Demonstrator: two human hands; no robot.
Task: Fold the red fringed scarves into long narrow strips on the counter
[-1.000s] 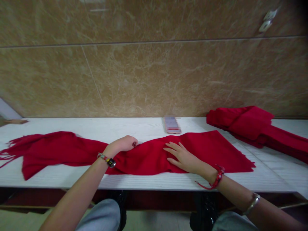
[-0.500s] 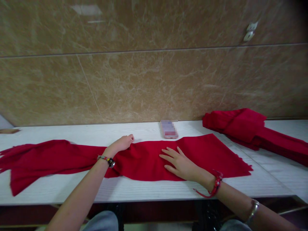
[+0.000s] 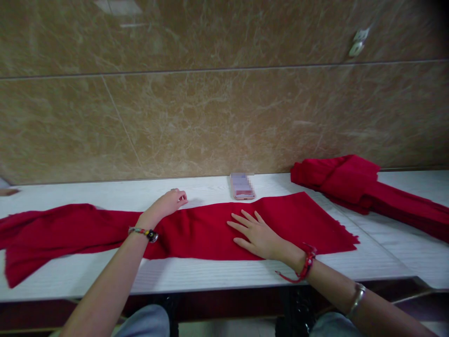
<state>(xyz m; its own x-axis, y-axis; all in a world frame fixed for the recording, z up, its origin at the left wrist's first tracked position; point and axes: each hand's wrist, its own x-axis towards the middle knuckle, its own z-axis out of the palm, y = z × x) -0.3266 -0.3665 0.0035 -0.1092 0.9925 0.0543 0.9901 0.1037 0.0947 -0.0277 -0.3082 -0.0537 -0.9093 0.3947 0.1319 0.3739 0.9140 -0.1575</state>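
Red cloth [image 3: 210, 234], left fingers [image 3: 182, 193] looser than before

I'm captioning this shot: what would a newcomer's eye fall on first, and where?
A long strip of red cloth catches the eye first, stretched across the white table, with the right hand spread on it and the left hand at its far edge. Next comes the folded red bundle on the right, near the brown marbled wall. A phone lies beyond the strip, left of that bundle.
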